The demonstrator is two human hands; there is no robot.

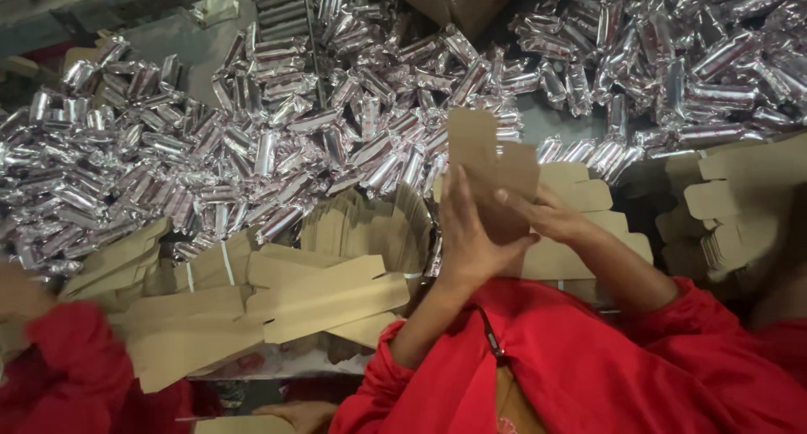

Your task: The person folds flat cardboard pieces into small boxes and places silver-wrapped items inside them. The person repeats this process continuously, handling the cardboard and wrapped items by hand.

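A person in red sleeves stands at a desk (538,119) heaped with silver foil-wrapped packets (277,140). Both hands are raised in front of the chest, gripping one flat brown carton blank (492,161). The left hand (471,236) is closed along the blank's lower left side, palm against the card. The right hand (546,215) pinches its lower right edge, fingers curled over the face.

The blank stands nearly upright, its long axis running up and away from the person, the flap end pointing toward the foil packets, leaning slightly left. It appears still flat, so the step in hand looks like opening the blank into a box; that would call for squeezing opposite edges to pop the sleeve open, then folding an end flap.

Stacks of more flat blanks (328,299) lie just left of the hands, others (740,198) to the right. Another person's red sleeve (67,358) shows at lower left.
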